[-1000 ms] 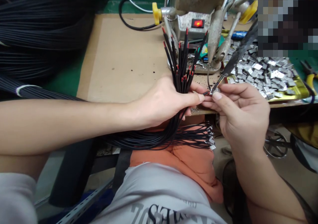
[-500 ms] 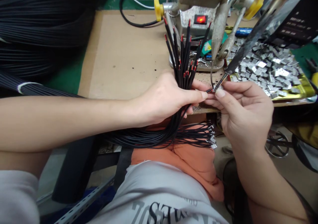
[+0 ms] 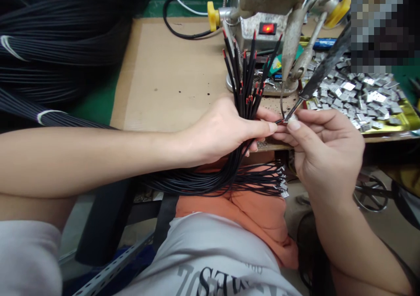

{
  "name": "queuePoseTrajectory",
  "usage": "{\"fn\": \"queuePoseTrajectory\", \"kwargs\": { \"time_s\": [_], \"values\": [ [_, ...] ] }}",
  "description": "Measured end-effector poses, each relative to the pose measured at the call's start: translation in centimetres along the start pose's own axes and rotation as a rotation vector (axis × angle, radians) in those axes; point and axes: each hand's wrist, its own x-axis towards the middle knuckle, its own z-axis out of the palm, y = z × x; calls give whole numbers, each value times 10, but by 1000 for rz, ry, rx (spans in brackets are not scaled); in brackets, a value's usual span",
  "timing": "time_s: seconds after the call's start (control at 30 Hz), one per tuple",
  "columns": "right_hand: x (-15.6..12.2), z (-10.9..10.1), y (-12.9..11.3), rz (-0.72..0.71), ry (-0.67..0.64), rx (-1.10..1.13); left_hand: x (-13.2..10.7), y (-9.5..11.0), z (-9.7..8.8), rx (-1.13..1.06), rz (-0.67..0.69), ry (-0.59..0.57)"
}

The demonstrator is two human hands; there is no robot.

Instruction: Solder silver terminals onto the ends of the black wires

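My left hand (image 3: 226, 132) is closed round a bunch of black cables (image 3: 244, 86) whose upper ends show red wire tips. Between its thumb and fingers it pinches one cable end, pointing right. My right hand (image 3: 328, 142) pinches a small metal connector (image 3: 291, 119), mostly covered by the fingertips, against that cable end. A mounted soldering iron (image 3: 310, 83) slants down with its tip at the joint, and a thin solder feed (image 3: 281, 99) reaches the same spot. Exact contact is too small to tell. Finished-looking cable ends with metal connectors (image 3: 282, 182) lie over my lap.
A tray (image 3: 407, 123) heaped with loose metal connectors (image 3: 361, 96) stands on the right. Behind the cables is a soldering machine with a lit red switch (image 3: 268, 28). Thick bundles of black cable (image 3: 59, 46) lie at left, beside a cardboard sheet (image 3: 164, 68).
The whole view has shifted slightly, so things sit a little further right and lower. Both hands keep the same hold, and the iron's tip stays at the joint.
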Motion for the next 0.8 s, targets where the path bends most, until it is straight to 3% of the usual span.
{"fn": "queuePoseTrajectory", "kwargs": {
  "time_s": [0.8],
  "values": [
    [-1, -2, 3, -17, -12, -4, 1, -1, -1, -53, -35, 19]
  ]
}}
